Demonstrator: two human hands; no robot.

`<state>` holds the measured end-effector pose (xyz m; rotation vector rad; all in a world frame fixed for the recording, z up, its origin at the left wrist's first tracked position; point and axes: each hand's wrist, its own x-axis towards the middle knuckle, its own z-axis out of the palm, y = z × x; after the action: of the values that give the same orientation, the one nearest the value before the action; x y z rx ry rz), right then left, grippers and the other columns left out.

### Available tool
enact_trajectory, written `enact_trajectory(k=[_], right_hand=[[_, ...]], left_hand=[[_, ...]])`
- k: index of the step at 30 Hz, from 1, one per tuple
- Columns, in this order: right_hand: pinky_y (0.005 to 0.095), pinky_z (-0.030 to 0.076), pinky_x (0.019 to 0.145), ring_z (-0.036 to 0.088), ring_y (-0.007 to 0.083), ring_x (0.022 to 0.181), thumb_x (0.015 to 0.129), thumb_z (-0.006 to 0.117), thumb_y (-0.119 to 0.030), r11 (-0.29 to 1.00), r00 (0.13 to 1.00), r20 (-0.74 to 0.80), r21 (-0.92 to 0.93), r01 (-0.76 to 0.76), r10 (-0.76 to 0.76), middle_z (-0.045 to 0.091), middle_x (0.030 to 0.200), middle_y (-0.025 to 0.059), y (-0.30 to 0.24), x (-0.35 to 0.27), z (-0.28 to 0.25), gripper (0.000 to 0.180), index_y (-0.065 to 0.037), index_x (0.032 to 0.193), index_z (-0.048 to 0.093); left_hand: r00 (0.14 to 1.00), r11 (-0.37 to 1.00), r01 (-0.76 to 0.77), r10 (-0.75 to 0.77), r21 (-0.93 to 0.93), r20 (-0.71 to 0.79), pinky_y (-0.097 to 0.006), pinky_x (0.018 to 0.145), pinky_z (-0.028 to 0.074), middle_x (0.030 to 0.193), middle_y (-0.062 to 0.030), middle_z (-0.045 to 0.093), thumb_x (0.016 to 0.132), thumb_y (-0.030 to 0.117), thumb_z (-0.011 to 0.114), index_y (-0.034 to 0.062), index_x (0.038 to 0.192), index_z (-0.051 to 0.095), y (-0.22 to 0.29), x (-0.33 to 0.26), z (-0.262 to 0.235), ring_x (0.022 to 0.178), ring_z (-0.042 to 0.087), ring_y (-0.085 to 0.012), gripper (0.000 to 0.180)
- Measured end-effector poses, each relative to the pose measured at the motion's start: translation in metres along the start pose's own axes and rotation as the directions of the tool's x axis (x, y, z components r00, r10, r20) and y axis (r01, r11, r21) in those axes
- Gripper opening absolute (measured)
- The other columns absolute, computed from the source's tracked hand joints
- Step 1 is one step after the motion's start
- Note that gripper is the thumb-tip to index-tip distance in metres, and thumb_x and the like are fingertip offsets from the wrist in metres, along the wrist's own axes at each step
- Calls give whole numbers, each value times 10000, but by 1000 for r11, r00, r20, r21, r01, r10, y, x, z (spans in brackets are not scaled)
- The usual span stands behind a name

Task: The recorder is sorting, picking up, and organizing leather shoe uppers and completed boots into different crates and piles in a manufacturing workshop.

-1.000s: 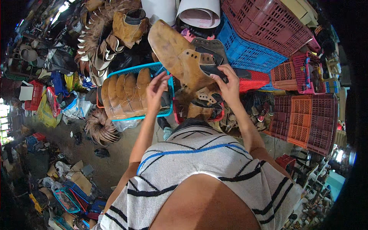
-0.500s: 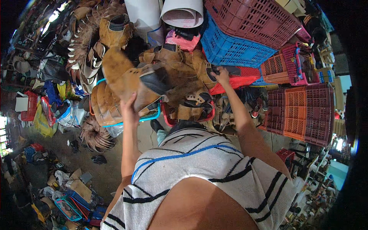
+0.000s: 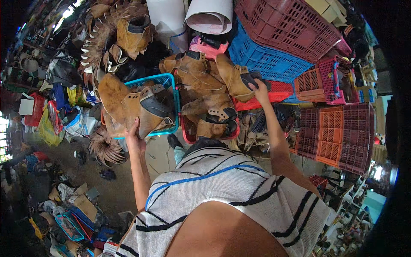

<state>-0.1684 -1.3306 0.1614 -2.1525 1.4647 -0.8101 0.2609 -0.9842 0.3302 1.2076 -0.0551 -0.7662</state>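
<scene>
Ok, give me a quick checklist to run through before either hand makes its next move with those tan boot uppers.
1. Left hand has hold of the tan boot upper: ok, fingers sit under its lower edge.
2. That upper is over the teal basket: ok.
3. Right hand has a firm hold of the other tan upper: cannot tell; it touches the dark collar, but the fingers are too small to judge.
4. Red basket has room: not ok, it looks heaped with uppers.
5. Blue crate clear of the right hand: ok, it lies beyond it.
</scene>
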Motion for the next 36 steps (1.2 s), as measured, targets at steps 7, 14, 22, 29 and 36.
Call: enact_trajectory(k=[7, 14, 22, 29, 36], right_hand=[[296, 462, 828, 596, 165, 950, 898, 638, -163, 848, 981, 185, 510, -145, 57, 637, 1034, 115, -137, -42, -120, 324, 65, 1115, 564], [261, 409, 935, 552, 131, 1053, 917, 585, -64, 563, 971, 236, 798, -214, 34, 602, 1159, 71, -205, -65, -113, 326, 60, 1211, 517], [290, 370, 993, 527, 147, 1119, 935, 565, -114, 309, 946, 324, 902, -302, -20, 567, 1250, 75, -233, -77, -88, 387, 33, 1282, 478], [302, 347, 1017, 514, 151, 1143, 934, 565, -120, 262, 966, 258, 934, -243, -23, 569, 1243, 75, -237, -74, -92, 351, 10, 1254, 504], [275, 401, 942, 557, 138, 1051, 869, 648, -61, 409, 950, 311, 865, -289, 14, 608, 1159, 60, -242, -43, -91, 360, 4, 1205, 536]], left_hand=[[991, 1000, 26, -27, 13, 128, -362, 937, 471, 1121, -117, 606, 801, 89, 692, 6, 1165, 492, -7, -4, 39, 1058, 592, -219, 423], [953, 993, 83, -55, -84, 297, -348, 927, 471, 1073, -116, 637, 817, 71, 675, -1, 1118, 541, -30, 1, 72, 1038, 605, -208, 338], [914, 986, 125, -71, -109, 400, -347, 857, 504, 1077, -108, 632, 839, 75, 635, -22, 1129, 547, -27, -17, 95, 984, 624, -209, 318], [925, 997, 13, 18, -80, 379, -340, 856, 503, 1090, -118, 626, 815, 44, 647, -23, 1145, 535, -29, -18, 81, 967, 626, -214, 355], [988, 993, -20, 37, -118, 148, -409, 868, 509, 1075, -124, 620, 797, 77, 680, -11, 1143, 486, -4, -17, 19, 1029, 599, -246, 406]])
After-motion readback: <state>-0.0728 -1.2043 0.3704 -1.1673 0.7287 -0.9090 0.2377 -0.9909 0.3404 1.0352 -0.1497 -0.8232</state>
